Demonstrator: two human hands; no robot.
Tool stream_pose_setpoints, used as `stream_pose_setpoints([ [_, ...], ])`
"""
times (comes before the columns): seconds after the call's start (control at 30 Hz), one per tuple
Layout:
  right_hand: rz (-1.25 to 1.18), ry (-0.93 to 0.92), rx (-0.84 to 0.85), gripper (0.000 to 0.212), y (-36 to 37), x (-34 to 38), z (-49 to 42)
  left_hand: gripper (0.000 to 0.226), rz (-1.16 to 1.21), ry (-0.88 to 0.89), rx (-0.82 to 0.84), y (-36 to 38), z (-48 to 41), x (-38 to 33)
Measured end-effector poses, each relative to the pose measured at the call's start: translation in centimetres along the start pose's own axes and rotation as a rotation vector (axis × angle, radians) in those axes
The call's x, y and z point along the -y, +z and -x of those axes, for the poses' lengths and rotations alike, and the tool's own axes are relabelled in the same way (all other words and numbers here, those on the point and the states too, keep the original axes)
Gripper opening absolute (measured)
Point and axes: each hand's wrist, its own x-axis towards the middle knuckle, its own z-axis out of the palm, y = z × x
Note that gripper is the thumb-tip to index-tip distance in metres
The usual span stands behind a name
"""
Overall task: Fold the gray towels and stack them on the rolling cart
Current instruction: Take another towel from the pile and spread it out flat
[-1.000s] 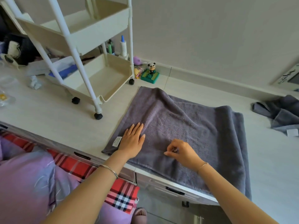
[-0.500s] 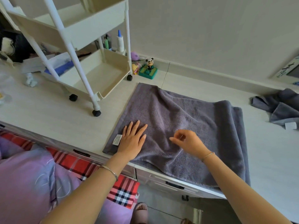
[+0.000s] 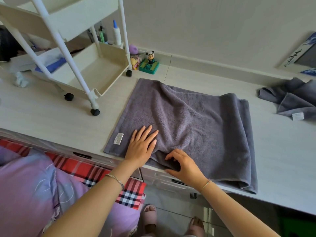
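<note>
Head view | right grip (image 3: pixel 183 165) has moved to near edge of towel (image 3: pixel 196 117), pinching it | left grip (image 3: pixel 142 146) stays flat, fingers straight, pressing | next fold likely beginning

Left hand (image 3: pixel 142 146) lying flat, palm down, fingers straight, pressing on gray towel (image 3: pixel 196 117). Right hand (image 3: pixel 185 165) curling fingers and thumb round its near edge. Both bare forearms reaching forward.

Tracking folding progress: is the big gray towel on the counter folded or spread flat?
Folded over, not spread: the gray towel shows doubled layers along its right and near edges.
</note>
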Motion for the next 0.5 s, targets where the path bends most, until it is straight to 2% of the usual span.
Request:
stream_pose_setpoints([
  [0.13,-0.022,0.035,-0.053,0.013,-0.2,-0.1,0.2,0.051,0.013,-0.002,-0.008,0.0,0.1,0.0],
  [0.27,-0.163,0.094,-0.003,0.014,-1.7,0.4,0.4,0.063,0.045,-0.007,0.028,-0.2,-0.1,0.1],
  [0.43,-0.034,0.044,0.153,0.006,-2.0,-0.2,1.5,0.066,0.050,0.000,0.035,-0.5,-0.1,-0.1],
  [0.5,-0.099,0.072,0.127,0.009,-2.7,-0.2,0.7,0.064,0.088,-0.033,-0.018,-1.2,-1.0,-0.7],
])
